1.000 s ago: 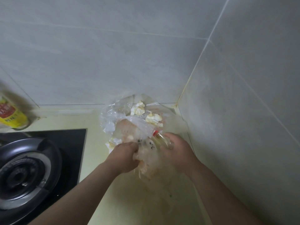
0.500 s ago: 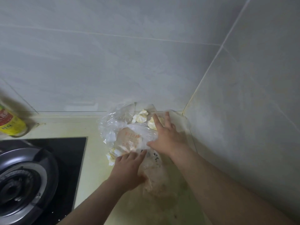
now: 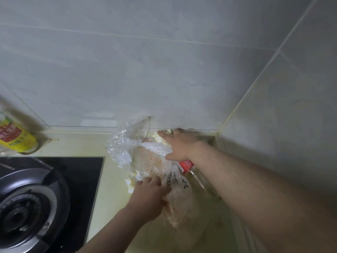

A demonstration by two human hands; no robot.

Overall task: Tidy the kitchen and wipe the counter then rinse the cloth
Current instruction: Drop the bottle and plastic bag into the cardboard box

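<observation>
Here, from the head view, a clear plastic bag (image 3: 138, 154) of crumpled scraps lay on the pale tabletop (image 3: 109, 189) in the tiled corner, right of the black gas stove (image 3: 45, 194). The left hand (image 3: 147, 199) pinched the bag's near side in a narrow grip. The right hand (image 3: 179, 145) reached over the bag's far edge, fingers spread wide and flat. A yellow-labelled bottle (image 3: 14, 137) stood far left.

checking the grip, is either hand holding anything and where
Left hand pinches the clear plastic bag at its near edge; right hand lies open on its far end.
</observation>
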